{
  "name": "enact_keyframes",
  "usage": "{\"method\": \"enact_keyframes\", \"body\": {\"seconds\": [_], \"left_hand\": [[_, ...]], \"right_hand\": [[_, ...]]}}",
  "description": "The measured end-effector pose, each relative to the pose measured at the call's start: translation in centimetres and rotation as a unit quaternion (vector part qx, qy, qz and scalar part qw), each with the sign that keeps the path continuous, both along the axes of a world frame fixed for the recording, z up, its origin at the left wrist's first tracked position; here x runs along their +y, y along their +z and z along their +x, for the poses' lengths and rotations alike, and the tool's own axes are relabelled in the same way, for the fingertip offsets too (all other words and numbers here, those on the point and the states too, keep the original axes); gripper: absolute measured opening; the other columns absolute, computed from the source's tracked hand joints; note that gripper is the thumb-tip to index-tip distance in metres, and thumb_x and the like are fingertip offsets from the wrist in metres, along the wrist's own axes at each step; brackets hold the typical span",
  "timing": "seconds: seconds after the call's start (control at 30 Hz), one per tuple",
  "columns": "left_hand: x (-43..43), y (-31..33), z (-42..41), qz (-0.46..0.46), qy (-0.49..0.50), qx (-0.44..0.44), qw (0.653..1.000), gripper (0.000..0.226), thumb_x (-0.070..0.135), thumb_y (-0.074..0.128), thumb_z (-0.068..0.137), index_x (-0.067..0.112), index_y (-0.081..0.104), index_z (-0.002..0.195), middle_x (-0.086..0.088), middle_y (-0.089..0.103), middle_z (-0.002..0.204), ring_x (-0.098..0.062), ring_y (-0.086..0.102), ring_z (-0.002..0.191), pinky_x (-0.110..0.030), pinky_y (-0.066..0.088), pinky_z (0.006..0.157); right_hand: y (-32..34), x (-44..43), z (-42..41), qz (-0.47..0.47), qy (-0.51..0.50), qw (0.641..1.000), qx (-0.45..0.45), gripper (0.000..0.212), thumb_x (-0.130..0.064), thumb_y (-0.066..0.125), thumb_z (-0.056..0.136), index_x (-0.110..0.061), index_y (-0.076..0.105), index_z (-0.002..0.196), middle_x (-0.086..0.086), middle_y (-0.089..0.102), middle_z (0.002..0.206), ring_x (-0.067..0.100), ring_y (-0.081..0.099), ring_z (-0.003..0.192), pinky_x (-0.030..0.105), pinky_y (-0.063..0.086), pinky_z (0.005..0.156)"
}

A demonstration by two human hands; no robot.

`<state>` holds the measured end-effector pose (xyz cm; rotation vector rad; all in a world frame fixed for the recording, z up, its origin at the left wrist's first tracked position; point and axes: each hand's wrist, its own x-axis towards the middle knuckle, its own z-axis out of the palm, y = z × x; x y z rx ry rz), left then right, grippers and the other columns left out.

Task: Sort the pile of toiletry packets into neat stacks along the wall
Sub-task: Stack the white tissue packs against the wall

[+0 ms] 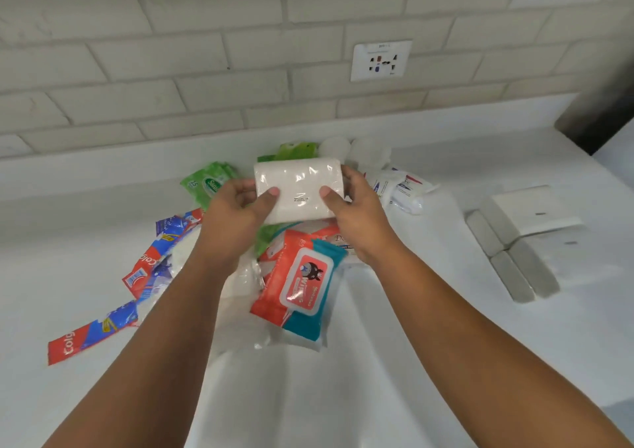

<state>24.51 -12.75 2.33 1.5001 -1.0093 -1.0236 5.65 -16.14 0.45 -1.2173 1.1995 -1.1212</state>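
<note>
**White packet held in both my hands, over the pile**

On the white counter [85, 241] at far left lie red-and-blue toothpaste packets [68, 344], strewn at angles; past them, nearer the tiled wall [137, 70], a green wipes packet [206, 183] lies flat; my left hand [236, 214] grips the left end of the white packet [298, 187], thumb on top, fingers curled beneath; the packet is clear-wrapped and held level over the pile, with a second green packet [298, 149] behind it by the wall; below it in the heap an orange wipes packet [295, 283] lies on a teal packet [305, 327]; my right hand [356, 221] clasps the right end the same way; a wall socket [380, 60] sits in the tiles above; further right lie small white sachets [401, 187], then grey bars [511, 276] side by side and a white box [531, 207].
</note>
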Motion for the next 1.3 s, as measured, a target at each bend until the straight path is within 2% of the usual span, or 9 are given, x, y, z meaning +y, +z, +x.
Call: {"method": "enact_keyframes", "body": {"seconds": [0.2,0.33,0.43,0.57,0.67,0.87,1.0,1.1,1.3], "left_hand": [[3.2,0.5,-6.7,-0.005,-0.055,0.036,0.998,0.041,0.025,0.078,0.087,0.027,0.056,0.122,0.005,0.075,0.111,-0.014,0.075,0.094,-0.031,0.062,0.069],[5.3,0.0,-12.8,-0.007,-0.107,0.038,0.993,0.053,0.013,0.075,0.090,0.019,0.052,0.137,0.002,0.073,0.118,-0.019,0.072,0.106,-0.032,0.060,0.082],[6.6,-0.6,-17.3,-0.007,-0.135,0.042,0.990,0.055,0.005,0.071,0.091,0.019,0.050,0.140,0.001,0.070,0.126,-0.024,0.068,0.115,-0.043,0.057,0.092],[8.4,-1.1,-23.8,0.016,-0.152,0.056,0.987,0.061,0.010,0.076,0.089,0.025,0.048,0.141,0.011,0.071,0.124,-0.014,0.068,0.114,-0.039,0.056,0.096],[9.8,-1.9,-28.5,0.025,-0.165,0.056,0.984,0.057,0.012,0.077,0.088,0.023,0.051,0.137,0.006,0.072,0.122,-0.017,0.069,0.113,-0.041,0.054,0.099],[11.8,-4.3,-36.5,0.056,-0.200,0.039,0.977,0.048,0.020,0.080,0.085,0.032,0.058,0.127,0.007,0.074,0.115,-0.015,0.071,0.105,-0.030,0.058,0.088],[12.6,-5.7,-40.1,0.090,-0.196,0.045,0.975,0.042,0.013,0.078,0.087,0.027,0.061,0.124,0.002,0.076,0.112,-0.019,0.072,0.102,-0.023,0.057,0.081],[13.1,-6.3,-41.9,0.102,-0.181,0.038,0.977,0.042,0.013,0.078,0.088,0.025,0.061,0.124,0.003,0.076,0.110,-0.022,0.072,0.101,-0.024,0.058,0.081],[12.9,-5.8,-43.6,0.066,-0.115,0.007,0.991,0.048,0.023,0.080,0.086,0.029,0.057,0.127,0.008,0.076,0.108,-0.016,0.072,0.102,-0.034,0.057,0.089]], "right_hand": [[0.6,3.1,-7.4,0.013,-0.028,0.999,-0.020,0.042,-0.040,0.067,0.085,-0.033,0.054,0.124,0.000,0.068,0.115,0.015,0.069,0.099,0.036,0.058,0.082],[0.9,5.9,-13.7,-0.027,-0.048,0.998,-0.008,0.031,-0.037,0.068,0.086,-0.037,0.052,0.113,0.001,0.070,0.110,0.017,0.070,0.095,0.039,0.059,0.081],[1.0,8.1,-18.7,-0.062,-0.042,0.997,0.001,0.038,-0.036,0.070,0.085,-0.035,0.049,0.116,0.002,0.067,0.117,0.020,0.068,0.101,0.038,0.058,0.084],[1.0,10.8,-26.0,-0.083,-0.048,0.995,0.006,0.041,-0.036,0.072,0.086,-0.035,0.051,0.121,-0.005,0.066,0.118,0.014,0.068,0.105,0.030,0.057,0.086],[0.5,12.7,-31.1,-0.079,-0.065,0.995,0.014,0.040,-0.042,0.070,0.086,-0.033,0.053,0.121,-0.016,0.067,0.115,0.009,0.068,0.104,0.024,0.058,0.079],[-2.2,15.6,-39.8,-0.042,-0.084,0.995,0.042,0.039,-0.054,0.070,0.080,-0.035,0.056,0.111,-0.014,0.070,0.105,0.009,0.071,0.095,0.023,0.058,0.071],[-4.6,16.1,-43.5,-0.008,-0.077,0.994,0.071,0.021,-0.043,0.071,0.087,-0.042,0.057,0.103,-0.018,0.070,0.102,0.007,0.070,0.094,0.025,0.059,0.074],[-5.5,15.9,-45.0,0.002,-0.063,0.995,0.082,0.020,-0.036,0.070,0.090,-0.039,0.057,0.105,-0.021,0.070,0.101,0.003,0.069,0.093,0.026,0.059,0.078],[-4.3,14.3,-45.9,-0.036,-0.062,0.995,0.071,0.021,-0.039,0.066,0.092,-0.046,0.059,0.110,-0.025,0.067,0.106,-0.005,0.064,0.097,0.011,0.051,0.077]]}}
